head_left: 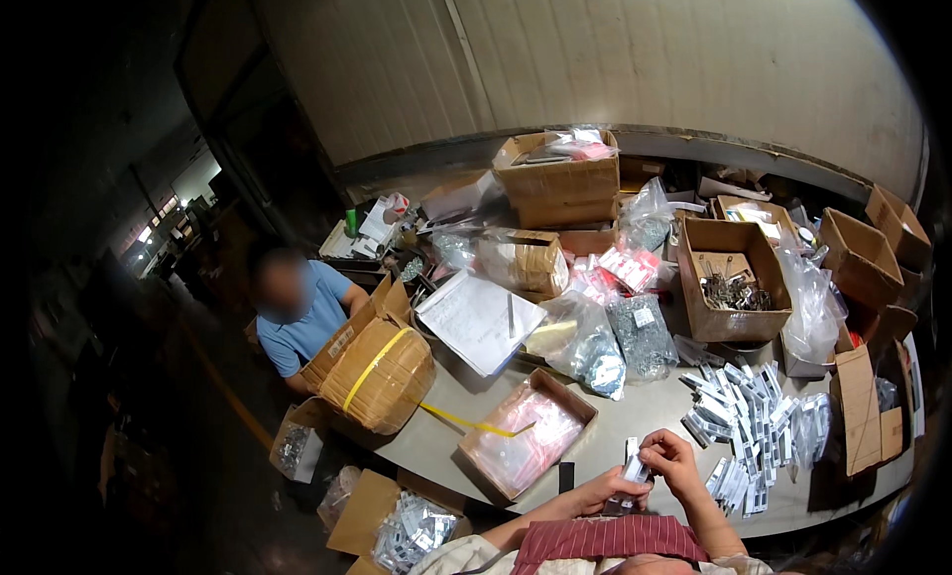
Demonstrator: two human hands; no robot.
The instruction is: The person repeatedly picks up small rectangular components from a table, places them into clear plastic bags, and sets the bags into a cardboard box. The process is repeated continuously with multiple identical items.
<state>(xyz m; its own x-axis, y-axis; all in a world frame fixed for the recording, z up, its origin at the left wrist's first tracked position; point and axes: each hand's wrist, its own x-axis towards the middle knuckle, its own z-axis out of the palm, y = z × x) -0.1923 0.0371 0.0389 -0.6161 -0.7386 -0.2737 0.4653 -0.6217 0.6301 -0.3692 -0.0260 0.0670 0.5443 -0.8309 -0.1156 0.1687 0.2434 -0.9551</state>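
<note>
My left hand is closed round a slim silver-grey metal piece near the table's front edge. My right hand is beside its upper end, thumb and fingertips pinched together at it; whether they grip the piece itself or something small on it is too fine to see. To the right spreads a heap of similar grey pieces, some apparently in clear wrap. A dark strip lies left of my left hand. Left of that stands a shallow carton of clear bags with red print.
A strapped carton stands at the left, beside a co-worker in a blue shirt. Papers and bags of hardware lie behind. An open carton of metal parts stands far right. Below the left edge is a carton of wrapped pieces.
</note>
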